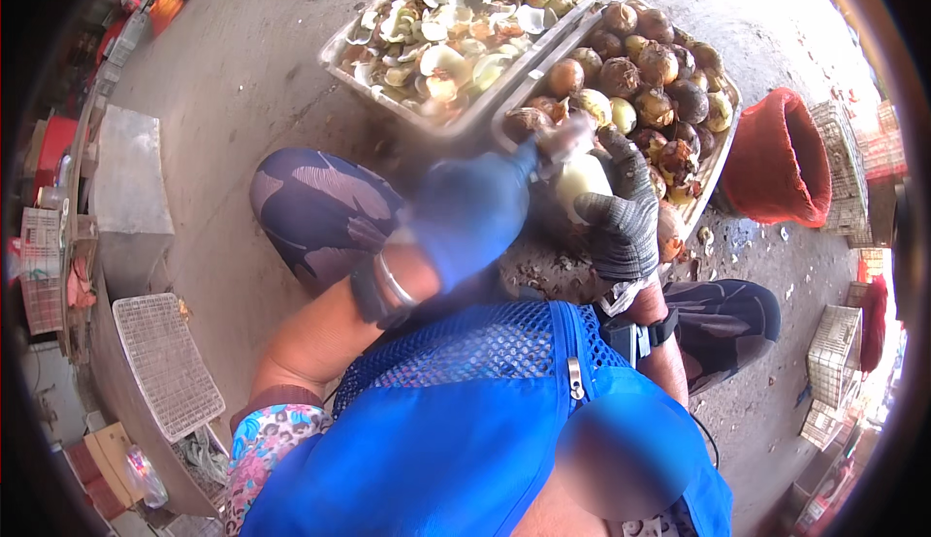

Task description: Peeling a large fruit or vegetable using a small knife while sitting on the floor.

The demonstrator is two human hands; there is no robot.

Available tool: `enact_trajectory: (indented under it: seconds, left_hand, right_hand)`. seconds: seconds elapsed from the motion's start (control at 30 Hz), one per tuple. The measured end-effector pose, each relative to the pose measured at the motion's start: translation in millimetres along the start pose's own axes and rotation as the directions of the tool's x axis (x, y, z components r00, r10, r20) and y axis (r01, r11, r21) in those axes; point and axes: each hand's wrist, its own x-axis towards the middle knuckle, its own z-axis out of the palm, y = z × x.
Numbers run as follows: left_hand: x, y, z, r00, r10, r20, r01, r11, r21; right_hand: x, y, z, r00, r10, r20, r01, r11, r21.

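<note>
My right hand (624,213), in a grey knit glove, grips a pale peeled onion (582,184) above the ground in front of me. Motion blurs my left hand (473,206), which wears a blue glove and reaches across to the onion's upper left side. A smeared pale shape (571,138) lies just past the blue fingers; whether it is a tool or a piece of skin cannot be made out. Directly beyond my hands, a plastic crate (716,188) is heaped with unpeeled onions (658,64). To its left, another crate (331,63) holds onion peelings (444,28).
A red tub-like container (774,159) stands right of the onion crate. Stacked plastic crates (833,355) line the right side. At left are a grey metal box (134,173) and an upturned-looking plastic crate (171,362). Peel scraps litter the concrete floor (211,101).
</note>
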Motion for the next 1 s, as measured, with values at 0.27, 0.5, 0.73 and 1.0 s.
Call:
enact_trajectory:
  seconds: [0.27, 0.5, 0.73, 1.0]
  left_hand:
    - [15.3, -11.9, -10.9, 0.97, -0.23, 0.078, 0.24, 0.956, -0.166]
    - [-6.3, 13.8, 2.2, 0.987, 0.126, -0.095, -0.123, 0.992, 0.034]
    - [-10.4, -12.5, 20.6, 0.975, -0.003, -0.222, -0.049, 0.973, -0.226]
    - [0.8, 7.4, 15.5, 0.972, 0.063, -0.225, -0.104, 0.979, -0.174]
  right_hand:
    - [-3.0, -9.0, -10.1, 0.995, 0.092, -0.028, -0.085, 0.978, 0.189]
    - [-13.1, -9.2, -4.0, 0.989, 0.143, 0.033, -0.146, 0.938, 0.315]
    - [-17.8, -12.0, 10.5, 0.985, 0.034, 0.168, -0.098, 0.917, 0.387]
    - [-15.5, 3.5, 8.8, 0.991, 0.031, 0.133, -0.084, 0.904, 0.418]
